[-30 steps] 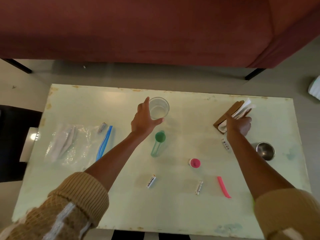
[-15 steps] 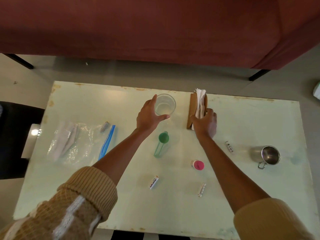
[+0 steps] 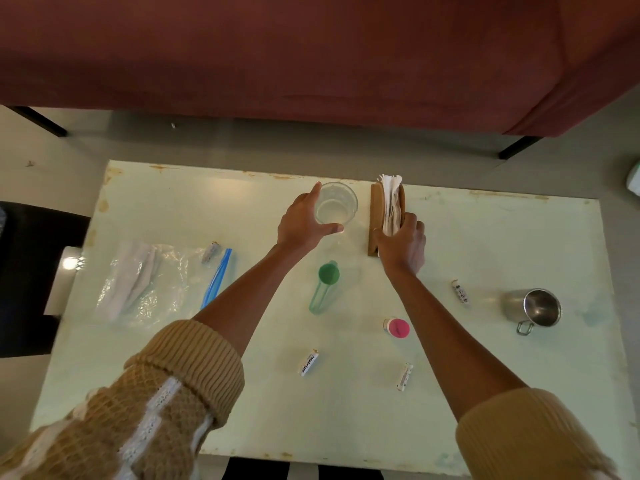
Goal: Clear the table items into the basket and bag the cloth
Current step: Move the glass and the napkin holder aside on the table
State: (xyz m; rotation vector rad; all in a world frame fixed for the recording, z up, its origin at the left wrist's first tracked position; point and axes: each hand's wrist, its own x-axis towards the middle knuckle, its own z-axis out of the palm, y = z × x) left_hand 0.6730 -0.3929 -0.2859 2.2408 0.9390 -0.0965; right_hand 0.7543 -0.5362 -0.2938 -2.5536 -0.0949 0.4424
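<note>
The cloth [image 3: 133,278], white and folded, lies at the left of the frame and appears to sit inside the clear zip bag [image 3: 166,296]. I cannot tell whether it is in the bag or under it. The bag's blue zip strip [image 3: 217,278] runs along its right edge, and one small white cylinder [image 3: 211,251], likely a battery, lies just beside the strip's upper end.

Towards the upper centre, the left hand [image 3: 301,225] grips the glass [image 3: 336,204], with the thumb along its near side and the fingers curled round its left wall. The glass is upright and looks to rest on the desk [image 3: 173,393]. Below it a green measuring scoop [image 3: 325,285] lies on its side.

Just right of the glass, the right hand [image 3: 403,245] holds the near end of the wooden napkin holder [image 3: 375,216], its fingers wrapped over the sides and the white napkins [image 3: 391,202] between them.

Lower down lie two more white cylinders [image 3: 309,362] [image 3: 404,376] and a pink-lidded jar [image 3: 397,328]. A fourth cylinder [image 3: 460,292] and a steel mug [image 3: 533,308] sit at the right.

The step in hand looks like clearing, with both hands taking an item at once. No basket is in view, so the next move probably calls for lifting both items off the desk and turning to find it. The glass should stay level in case it holds liquid, and the holder should stay squeezed so the napkins do not slip out.
</note>
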